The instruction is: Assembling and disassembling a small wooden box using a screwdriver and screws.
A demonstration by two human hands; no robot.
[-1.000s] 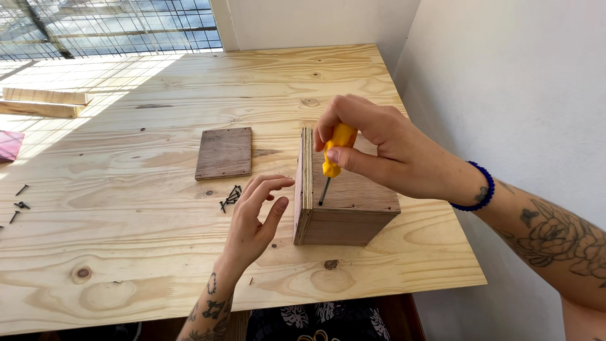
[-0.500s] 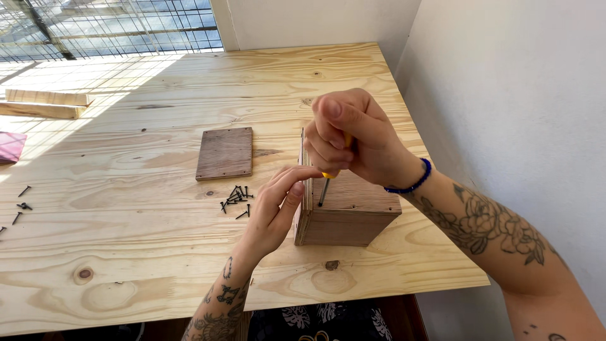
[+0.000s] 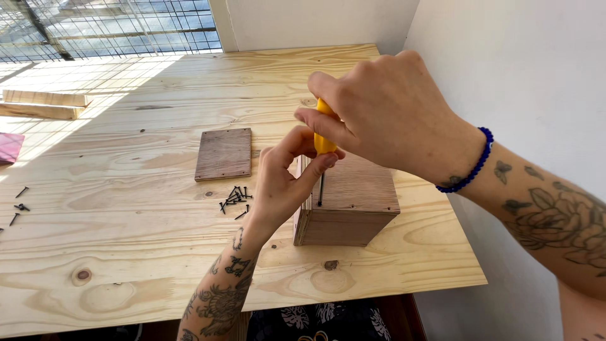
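right hand (image 3: pixel 391 113) wraps the yellow screwdriver (image 3: pixel 324 136) from above, shaft upright on the wooden box (image 3: pixel 347 202) near the table's (image 3: pixel 126 252) front edge. left hand (image 3: pixel 284 180) pinches just below the handle, steadying the tip. loose screws (image 3: pixel 235 199) wait beside.

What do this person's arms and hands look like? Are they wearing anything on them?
Both arms are bare, with no sleeves or gloves. The right hand has a bracelet of small blue beads at the wrist, and dark line tattoos of flowers and a butterfly run up that forearm. The left hand wears nothing; its forearm also carries dark floral tattoos.
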